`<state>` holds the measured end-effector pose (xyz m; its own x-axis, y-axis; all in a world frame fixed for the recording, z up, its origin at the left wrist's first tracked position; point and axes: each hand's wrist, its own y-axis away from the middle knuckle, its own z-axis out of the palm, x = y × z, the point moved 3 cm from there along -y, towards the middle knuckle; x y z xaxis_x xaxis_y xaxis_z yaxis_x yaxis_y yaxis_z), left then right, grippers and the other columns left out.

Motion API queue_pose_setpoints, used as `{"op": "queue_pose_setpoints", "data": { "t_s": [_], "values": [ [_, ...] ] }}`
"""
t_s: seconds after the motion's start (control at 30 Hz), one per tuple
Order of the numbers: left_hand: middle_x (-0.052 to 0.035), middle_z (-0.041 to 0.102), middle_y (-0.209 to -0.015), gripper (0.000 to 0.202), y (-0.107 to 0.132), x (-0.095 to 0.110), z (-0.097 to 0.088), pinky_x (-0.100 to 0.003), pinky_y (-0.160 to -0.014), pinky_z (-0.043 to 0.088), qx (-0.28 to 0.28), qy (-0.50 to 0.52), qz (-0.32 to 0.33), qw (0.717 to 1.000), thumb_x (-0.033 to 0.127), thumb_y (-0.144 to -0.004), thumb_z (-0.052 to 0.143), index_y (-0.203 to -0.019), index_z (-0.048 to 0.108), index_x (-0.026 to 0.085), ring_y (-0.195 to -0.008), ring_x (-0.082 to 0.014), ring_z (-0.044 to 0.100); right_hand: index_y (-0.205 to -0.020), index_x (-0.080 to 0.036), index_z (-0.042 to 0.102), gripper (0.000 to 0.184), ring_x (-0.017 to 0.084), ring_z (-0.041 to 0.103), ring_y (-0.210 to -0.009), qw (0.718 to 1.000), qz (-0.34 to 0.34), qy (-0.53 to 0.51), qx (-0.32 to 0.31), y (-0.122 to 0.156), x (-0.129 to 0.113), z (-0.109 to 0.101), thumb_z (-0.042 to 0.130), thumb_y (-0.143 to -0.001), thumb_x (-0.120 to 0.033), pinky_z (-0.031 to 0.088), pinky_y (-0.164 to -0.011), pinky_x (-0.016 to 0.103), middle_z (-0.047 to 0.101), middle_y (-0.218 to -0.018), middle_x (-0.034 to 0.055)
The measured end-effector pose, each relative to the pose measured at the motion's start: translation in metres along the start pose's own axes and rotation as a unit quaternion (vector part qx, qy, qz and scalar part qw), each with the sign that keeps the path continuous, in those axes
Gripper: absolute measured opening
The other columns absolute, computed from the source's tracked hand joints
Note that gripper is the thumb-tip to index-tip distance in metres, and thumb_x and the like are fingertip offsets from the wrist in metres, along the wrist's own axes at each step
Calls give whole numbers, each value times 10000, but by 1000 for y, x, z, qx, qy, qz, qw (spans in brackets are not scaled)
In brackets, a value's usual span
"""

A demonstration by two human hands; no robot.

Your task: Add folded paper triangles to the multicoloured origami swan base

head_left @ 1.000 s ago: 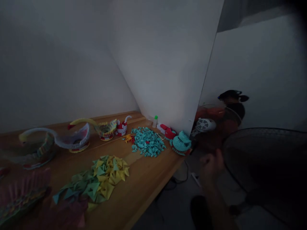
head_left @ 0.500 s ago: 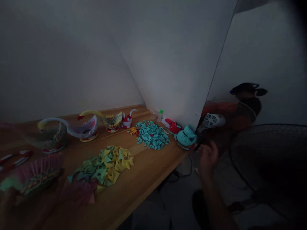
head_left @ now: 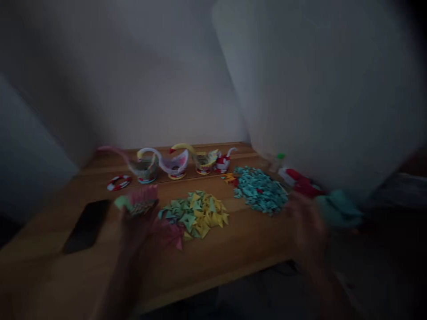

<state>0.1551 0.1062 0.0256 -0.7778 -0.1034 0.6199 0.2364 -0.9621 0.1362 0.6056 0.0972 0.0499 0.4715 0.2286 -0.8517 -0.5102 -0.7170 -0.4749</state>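
Observation:
The picture is dark and smeared by motion. My left hand (head_left: 135,224) is raised over the wooden table (head_left: 233,258) and seems to hold a pink and green folded-paper piece (head_left: 138,204); its fingers are blurred. My right hand (head_left: 307,222) hovers over the table's right end, between the teal pile of folded paper bits (head_left: 260,191) and a teal paper model (head_left: 338,213); its fingers are smeared. A yellow and green pile of folded triangles (head_left: 195,213) lies between my hands.
Several paper swan models (head_left: 173,162) stand in a row at the back. A red and white paper ring (head_left: 119,182) and a dark phone (head_left: 87,224) lie at the left. A small green-capped bottle (head_left: 278,162) and red paper pieces (head_left: 300,182) sit by the white wall panel.
The view has swung left, off the person and the fan. My right hand has come in over the table's right end. My left hand with the pink piece is now in view.

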Motion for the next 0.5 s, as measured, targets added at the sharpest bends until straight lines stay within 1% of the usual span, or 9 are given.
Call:
{"op": "queue_pose_setpoints", "data": {
  "t_s": [0.03, 0.07, 0.13, 0.17, 0.2, 0.27, 0.33, 0.4, 0.5],
  "values": [
    [-106, 656, -1189, 433, 3, 6, -6, -486, -974, 488, 11, 15, 10, 1000, 518, -891, 530, -1180, 604, 203, -1151, -303, 592, -1176, -229, 630, 424, 246, 678, -869, 995, -9, 7, -101, 15, -4, 35, 557, -823, -452, 541, -748, 390, 721, -981, 81],
    [-115, 666, -1171, 424, 5, 10, -8, -489, -986, 481, 16, 43, 13, 999, 501, -890, 534, -1171, 611, 193, -1150, -306, 597, -1146, -233, 651, 396, 249, 679, -881, 984, -35, 8, -174, 31, -10, 64, 551, -827, -444, 544, -761, 394, 726, -1004, 89],
    [-116, 671, -1169, 381, 6, 15, -1, -473, -1021, 461, -14, 67, 10, 998, 433, -906, 540, -1192, 605, 191, -1157, -281, 599, -1085, -245, 686, 324, 252, 670, -962, 953, -115, 7, -279, 53, -21, 105, 536, -843, -401, 529, -850, 408, 724, -1061, 90],
    [-107, 677, -1157, 349, 5, 18, 5, -480, -1026, 457, -30, 59, 19, 998, 404, -912, 539, -1189, 609, 203, -1157, -276, 600, -1074, -249, 694, 308, 251, 665, -983, 941, -148, 12, -305, 58, -26, 118, 522, -855, -381, 521, -876, 411, 724, -1067, 87],
    [-98, 673, -1173, 328, 4, 21, 11, -490, -1037, 445, -51, 43, 31, 997, 379, -920, 533, -1195, 607, 217, -1179, -274, 585, -1076, -251, 696, 303, 249, 663, -994, 930, -171, 19, -324, 59, -29, 129, 507, -867, -363, 515, -893, 411, 725, -1067, 83],
    [-98, 652, -1222, 313, -1, 28, 22, -515, -1049, 426, -93, 6, 56, 994, 347, -916, 540, -1197, 608, 226, -1238, -284, 540, -1100, -247, 692, 318, 246, 668, -982, 916, -192, 39, -351, 54, -31, 145, 483, -882, -347, 519, -887, 409, 727, -1064, 81],
    [-110, 632, -1257, 327, -9, 32, 24, -533, -1058, 409, -123, -20, 63, 990, 358, -897, 571, -1186, 612, 212, -1281, -303, 500, -1113, -243, 691, 334, 254, 670, -986, 899, -210, 59, -381, 49, -32, 160, 478, -882, -355, 522, -880, 416, 727, -1078, 83],
    [-119, 611, -1287, 367, -18, 32, 16, -547, -1062, 399, -130, -32, 62, 989, 388, -877, 600, -1193, 603, 201, -1299, -314, 480, -1107, -238, 695, 332, 264, 661, -1024, 877, -242, 77, -409, 48, -35, 173, 481, -882, -357, 513, -898, 427, 721, -1104, 86],
    [-120, 602, -1295, 407, -30, 26, -7, -527, -1055, 415, -104, -31, 66, 992, 431, -869, 611, -1198, 587, 194, -1282, -301, 500, -1081, -213, 699, 312, 263, 658, -1022, 854, -273, 101, -431, 51, -43, 189, 468, -900, -321, 508, -891, 418, 718, -1096, 97]
  ]
}}
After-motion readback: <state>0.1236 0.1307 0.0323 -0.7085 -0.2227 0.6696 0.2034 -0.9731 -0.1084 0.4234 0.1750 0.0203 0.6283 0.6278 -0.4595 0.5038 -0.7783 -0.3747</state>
